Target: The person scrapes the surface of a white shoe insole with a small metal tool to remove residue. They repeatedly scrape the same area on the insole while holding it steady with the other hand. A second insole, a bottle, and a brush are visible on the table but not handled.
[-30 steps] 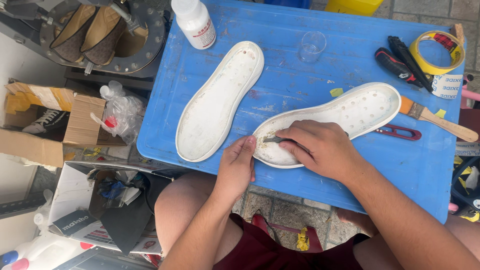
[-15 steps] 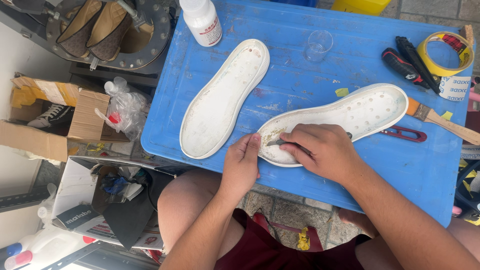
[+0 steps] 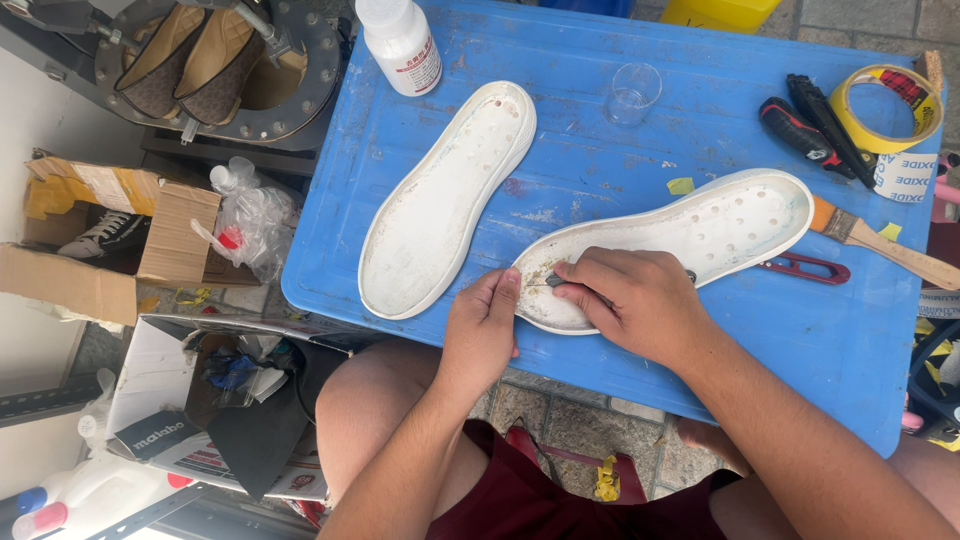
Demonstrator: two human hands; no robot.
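Observation:
Two white rubber shoe soles lie on a blue table (image 3: 700, 110). The right sole (image 3: 700, 235) lies crosswise near the front edge; my left hand (image 3: 482, 335) pinches its heel end at the rim. My right hand (image 3: 630, 300) rests on the heel area, its fingers closed around a small dark tool pressed to the inner surface, mostly hidden by the fingers. The left sole (image 3: 440, 205) lies apart, slanted, untouched.
A white bottle (image 3: 400, 42), a clear cup (image 3: 632, 95), a paintbrush (image 3: 880, 245), red-handled scissors (image 3: 805, 268), dark tools (image 3: 815, 125) and tape rolls (image 3: 885, 110) sit on the table. Left of it are cardboard boxes (image 3: 110, 250), a plastic bag (image 3: 250, 220) and a machine holding shoes (image 3: 200, 55).
Both hands stay on the heel of the right sole; my right hand's fingers have shifted slightly over it. The view has drifted a little.

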